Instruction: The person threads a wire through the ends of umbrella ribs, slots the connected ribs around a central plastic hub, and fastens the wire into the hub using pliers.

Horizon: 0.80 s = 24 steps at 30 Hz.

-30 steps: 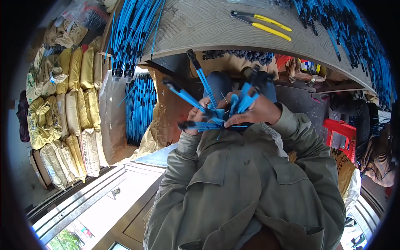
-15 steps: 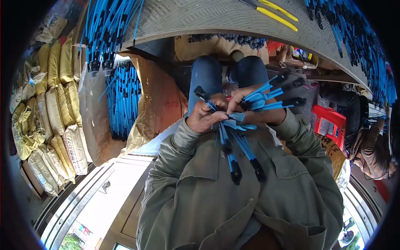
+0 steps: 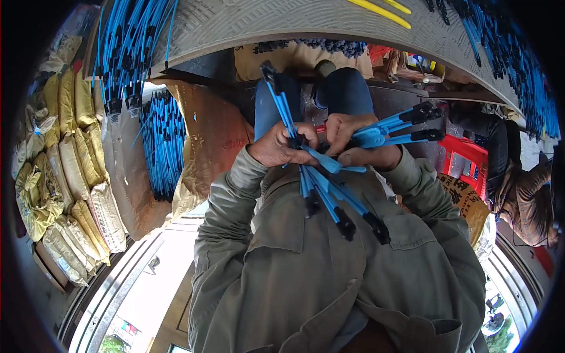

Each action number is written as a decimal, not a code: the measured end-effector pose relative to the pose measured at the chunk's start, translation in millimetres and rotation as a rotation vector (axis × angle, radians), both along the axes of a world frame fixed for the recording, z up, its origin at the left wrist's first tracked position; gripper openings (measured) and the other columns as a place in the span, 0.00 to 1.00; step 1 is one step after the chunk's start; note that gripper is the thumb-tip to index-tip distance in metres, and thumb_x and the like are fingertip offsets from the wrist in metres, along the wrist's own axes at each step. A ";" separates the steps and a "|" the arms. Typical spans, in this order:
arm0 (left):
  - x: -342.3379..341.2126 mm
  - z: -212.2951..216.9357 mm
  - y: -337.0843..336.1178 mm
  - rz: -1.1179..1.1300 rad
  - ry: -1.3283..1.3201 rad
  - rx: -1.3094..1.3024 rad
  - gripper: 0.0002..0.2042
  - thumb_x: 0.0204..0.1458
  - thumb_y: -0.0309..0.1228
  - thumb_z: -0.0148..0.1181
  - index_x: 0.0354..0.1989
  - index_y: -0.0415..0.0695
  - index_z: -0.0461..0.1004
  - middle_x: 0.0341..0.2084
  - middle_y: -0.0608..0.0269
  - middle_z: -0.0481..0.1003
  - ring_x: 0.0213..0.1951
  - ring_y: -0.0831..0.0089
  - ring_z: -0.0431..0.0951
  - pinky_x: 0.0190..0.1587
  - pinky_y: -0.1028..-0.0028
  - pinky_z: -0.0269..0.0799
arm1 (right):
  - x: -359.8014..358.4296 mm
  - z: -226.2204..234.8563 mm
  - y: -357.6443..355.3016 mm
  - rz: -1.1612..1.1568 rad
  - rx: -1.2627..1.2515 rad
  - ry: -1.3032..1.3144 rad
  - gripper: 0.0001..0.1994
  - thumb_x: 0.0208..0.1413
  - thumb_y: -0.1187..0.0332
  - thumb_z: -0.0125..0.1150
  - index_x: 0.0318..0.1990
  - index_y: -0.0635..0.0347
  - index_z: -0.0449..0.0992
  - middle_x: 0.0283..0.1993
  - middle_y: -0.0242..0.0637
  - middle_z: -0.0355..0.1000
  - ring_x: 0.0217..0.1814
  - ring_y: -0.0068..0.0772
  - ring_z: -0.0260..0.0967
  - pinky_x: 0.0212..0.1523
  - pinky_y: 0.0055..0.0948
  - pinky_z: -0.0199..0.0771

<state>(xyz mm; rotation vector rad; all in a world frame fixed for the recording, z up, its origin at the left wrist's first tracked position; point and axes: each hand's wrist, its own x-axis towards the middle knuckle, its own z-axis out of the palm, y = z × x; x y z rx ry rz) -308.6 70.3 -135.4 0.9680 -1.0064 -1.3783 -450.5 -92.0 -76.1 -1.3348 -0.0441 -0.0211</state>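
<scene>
Above my lap, both hands grip blue plastic pieces with thin arms ending in black tips. My left hand [image 3: 283, 145] is closed around one blue piece with black-tipped rods [image 3: 282, 112]; one end points up and away, and several arms [image 3: 341, 203] fan down over my jacket. My right hand [image 3: 362, 144] is closed on a second cluster of blue black-tipped rods [image 3: 385, 129] that points right. Between the two hands lies a flat blue tab [image 3: 325, 162], near the fingertips of both. My fingers hide how the pieces join.
Ahead, a grey textured tabletop [image 3: 253, 20] bears blue rod bundles [image 3: 132, 53] at left and more at right, plus yellow-handled pliers [image 3: 382, 12]. An open brown bag [image 3: 215, 126] of blue rods stands left, beside stacked sacks [image 3: 73, 159]. A red plastic stool [image 3: 465, 156] and another person [image 3: 524, 188] are right.
The left hand's black-tipped end has swung more upright, and the lower arms have shifted right. My right hand's cluster has turned slightly and fanned less. The whole view has shifted a little.
</scene>
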 end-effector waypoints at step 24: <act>14.1 17.0 31.7 0.585 0.304 -0.151 0.12 0.45 0.31 0.63 0.27 0.40 0.65 0.22 0.55 0.71 0.26 0.68 0.73 0.31 0.73 0.69 | -0.1 11.5 12.0 0.225 -0.158 -0.276 0.11 0.39 0.70 0.67 0.17 0.55 0.67 0.23 0.33 0.67 0.26 0.29 0.64 0.30 0.28 0.59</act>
